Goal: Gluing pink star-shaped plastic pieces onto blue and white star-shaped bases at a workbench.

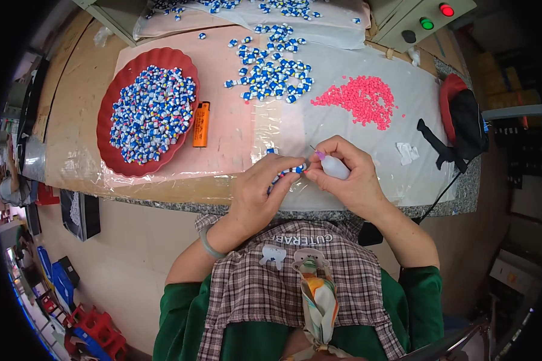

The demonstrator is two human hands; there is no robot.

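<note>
Pieces [289, 171] in blue and white are held in a short row in the left hand [253, 189], thumb and fingers bent lightly around them, just above the near side of the table [72, 132]. A bottle [336, 168] is gripped in the curled fingers of the right hand [356, 174], its needle [312, 148] pointed toward the far side; that hand's thumb and forefinger are brought nearly together at the row's end, but whether anything is pinched there cannot be told. For neat work, the row is best kept level and unmoving, the needle clear of the skin, and the bottle squeezed only gently.

Pink sheeting [223, 66] is spread at the left, white film [343, 144] at the right. Heaped pieces [153, 114] are held in a red bowl [104, 129], with an orange lighter [200, 126] laid alongside; loose pieces [277, 78] are strewn mid-table, and pink bits [367, 102] are piled to their right. Red stools [99, 331] are seen on the floor [132, 240].
</note>
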